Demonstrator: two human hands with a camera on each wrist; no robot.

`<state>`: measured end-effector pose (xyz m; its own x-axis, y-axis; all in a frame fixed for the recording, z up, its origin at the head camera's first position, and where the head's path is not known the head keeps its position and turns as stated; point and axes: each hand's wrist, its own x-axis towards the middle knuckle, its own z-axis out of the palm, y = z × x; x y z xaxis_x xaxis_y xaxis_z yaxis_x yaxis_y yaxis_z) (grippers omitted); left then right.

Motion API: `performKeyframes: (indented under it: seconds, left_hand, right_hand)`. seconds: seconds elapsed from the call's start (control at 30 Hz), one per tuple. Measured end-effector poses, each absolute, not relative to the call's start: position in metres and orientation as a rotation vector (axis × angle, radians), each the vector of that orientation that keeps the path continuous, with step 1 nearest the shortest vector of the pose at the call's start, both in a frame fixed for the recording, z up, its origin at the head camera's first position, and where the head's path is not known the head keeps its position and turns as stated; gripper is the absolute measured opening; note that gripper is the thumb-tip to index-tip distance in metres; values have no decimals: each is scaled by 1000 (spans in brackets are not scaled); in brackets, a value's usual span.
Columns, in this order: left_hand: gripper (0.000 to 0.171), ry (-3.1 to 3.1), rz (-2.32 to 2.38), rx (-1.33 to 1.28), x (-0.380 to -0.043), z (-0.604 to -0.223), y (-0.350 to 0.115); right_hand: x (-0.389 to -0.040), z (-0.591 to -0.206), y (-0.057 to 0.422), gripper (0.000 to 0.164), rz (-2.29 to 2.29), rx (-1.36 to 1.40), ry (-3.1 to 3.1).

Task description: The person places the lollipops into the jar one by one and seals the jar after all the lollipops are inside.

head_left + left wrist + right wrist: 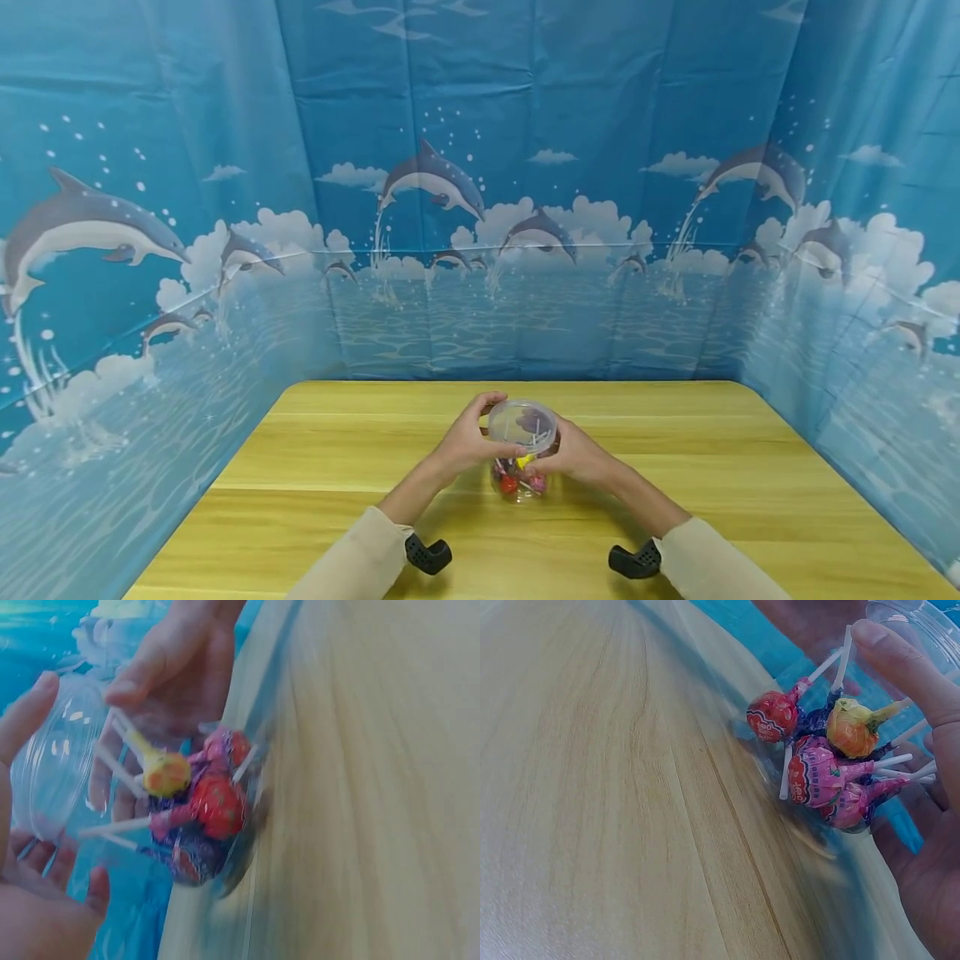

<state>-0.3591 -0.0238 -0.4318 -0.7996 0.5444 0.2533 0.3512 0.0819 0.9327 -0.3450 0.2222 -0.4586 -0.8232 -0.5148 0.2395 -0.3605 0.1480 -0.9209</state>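
Note:
A clear plastic jar [521, 497] of wrapped lollipops stands on the table in front of me, its round clear lid [513, 419] at the top. My left hand [467, 440] grips the lid from the left, thumb on the near side and fingers around the far side. From the right, my right hand [583, 454] holds the upper part of the jar, its thumb close to the rim. Through the plastic show a red lollipop [220, 808], a yellow lollipop [852, 727] and a pink lollipop [814, 776], white sticks pointing up toward the lid.
The yellow wood-grain table [315, 450] extends around the jar on all sides. Behind it and along both sides hangs a blue curtain [480, 325] printed with dolphins. Black wrist mounts [428, 555] sit at both sleeves.

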Motion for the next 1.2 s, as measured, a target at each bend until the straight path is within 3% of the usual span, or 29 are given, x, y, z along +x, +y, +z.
performKeyframes:
  seconds: [0.23, 0.6, 0.97, 1.2]
  left_hand:
    - [72, 1963, 1739, 1018, -375, -432, -35]
    - [95, 2257, 1729, 1016, -365, -431, -27]
    - [77, 1959, 1774, 1015, -373, -431, -36]
    - [90, 2121, 1736, 979, -365, -434, -31]
  right_hand:
    - [-345, -459, 223, 85, -1776, -870, 2249]
    - [-345, -456, 223, 85, -1782, -890, 2240]
    - [-347, -458, 223, 85, -1778, -890, 2224]
    - [-348, -459, 222, 85, -1748, -897, 2265]
